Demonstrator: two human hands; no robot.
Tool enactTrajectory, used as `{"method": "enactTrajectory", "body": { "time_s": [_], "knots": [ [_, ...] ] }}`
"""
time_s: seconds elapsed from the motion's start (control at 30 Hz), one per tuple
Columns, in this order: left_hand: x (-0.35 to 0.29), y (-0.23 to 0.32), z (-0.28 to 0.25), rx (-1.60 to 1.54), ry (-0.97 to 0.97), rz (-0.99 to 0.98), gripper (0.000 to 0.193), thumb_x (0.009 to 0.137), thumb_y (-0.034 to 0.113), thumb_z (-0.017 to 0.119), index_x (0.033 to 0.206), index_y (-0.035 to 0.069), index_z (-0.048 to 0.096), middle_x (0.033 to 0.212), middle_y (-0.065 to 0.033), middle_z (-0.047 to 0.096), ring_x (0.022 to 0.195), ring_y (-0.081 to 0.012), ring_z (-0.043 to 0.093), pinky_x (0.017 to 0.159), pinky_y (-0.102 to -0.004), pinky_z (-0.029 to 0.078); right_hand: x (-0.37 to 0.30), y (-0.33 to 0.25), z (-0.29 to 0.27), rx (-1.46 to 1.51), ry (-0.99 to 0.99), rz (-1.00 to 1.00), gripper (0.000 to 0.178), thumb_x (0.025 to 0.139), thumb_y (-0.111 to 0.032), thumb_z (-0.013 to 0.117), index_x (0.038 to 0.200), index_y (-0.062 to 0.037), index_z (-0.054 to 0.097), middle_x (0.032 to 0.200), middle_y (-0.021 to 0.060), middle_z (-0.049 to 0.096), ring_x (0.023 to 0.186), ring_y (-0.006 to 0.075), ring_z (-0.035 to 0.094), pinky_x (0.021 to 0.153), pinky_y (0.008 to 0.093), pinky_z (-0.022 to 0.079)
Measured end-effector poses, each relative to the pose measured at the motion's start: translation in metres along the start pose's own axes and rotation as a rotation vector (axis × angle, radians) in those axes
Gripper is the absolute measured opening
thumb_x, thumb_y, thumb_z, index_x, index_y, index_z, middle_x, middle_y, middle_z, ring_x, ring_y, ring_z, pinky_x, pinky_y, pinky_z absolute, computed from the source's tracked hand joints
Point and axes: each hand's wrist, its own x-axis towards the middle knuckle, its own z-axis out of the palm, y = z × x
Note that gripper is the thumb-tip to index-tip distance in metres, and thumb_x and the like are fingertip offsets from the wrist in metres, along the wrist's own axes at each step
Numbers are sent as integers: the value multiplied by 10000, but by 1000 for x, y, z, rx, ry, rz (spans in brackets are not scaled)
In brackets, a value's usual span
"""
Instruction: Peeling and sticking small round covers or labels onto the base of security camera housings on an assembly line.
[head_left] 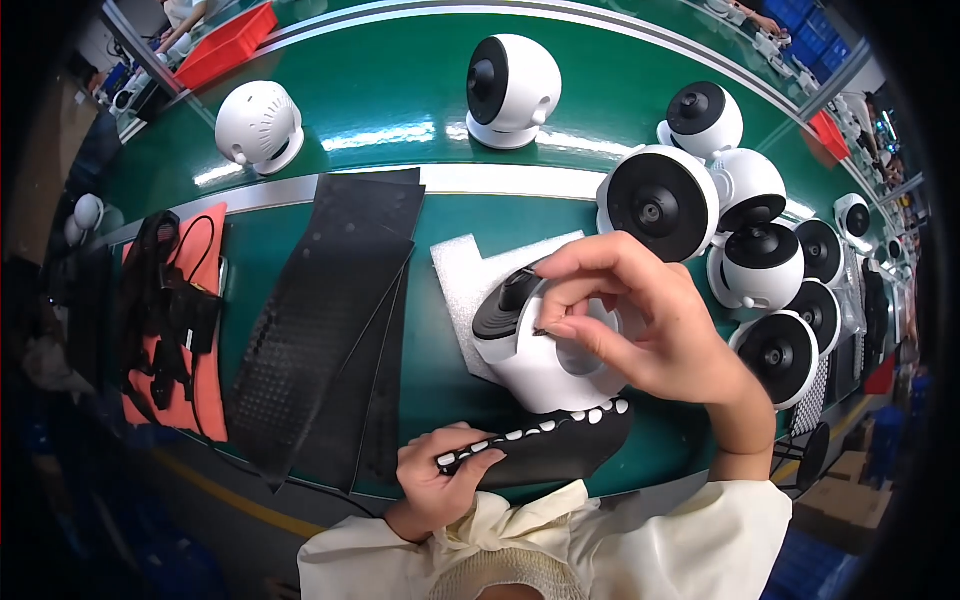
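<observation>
My left hand grips the end of a black sheet with a row of white round spots along its bent upper edge. In front of my body, a white round camera with a black lens face lies tilted on a white foam piece. My right hand is over this camera, thumb and fingers pinched together at its white shell. A small dark piece shows at the fingertips; its kind is too small to tell. The hand covers part of the shell.
Several similar white cameras crowd the right side. Two more, a left one and a middle one, stand on the green belt beyond. Long black sheets lie left, beside a pink pad with black cables and adapters.
</observation>
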Motion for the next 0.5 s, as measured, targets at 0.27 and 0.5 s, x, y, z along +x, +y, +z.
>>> {"method": "enactTrajectory", "body": {
  "time_s": [0.27, 0.5],
  "knots": [
    [2, 2, -1, -2, -27, -52, 161, 634, -19, 668, 744, -20, 550, 592, -103, 577, 484, -133, 534, 451, -209, 397, -13, -2, 17, -1476, 65, -793, 320, 672, -64, 600, 986, -121, 569, 731, -10, 604, 744, 106, 522, 598, 192, 323],
    [-2, -1, -3, -27, 5, -49, 171, 624, -15, 677, 739, -24, 551, 592, -99, 573, 472, -124, 525, 451, -200, 393, -12, 7, -8, -385, 250, -146, 87, 725, -24, 557, 806, -6, 533, 843, 92, 575, 779, 190, 547, 675, 279, 419]
  ]
}}
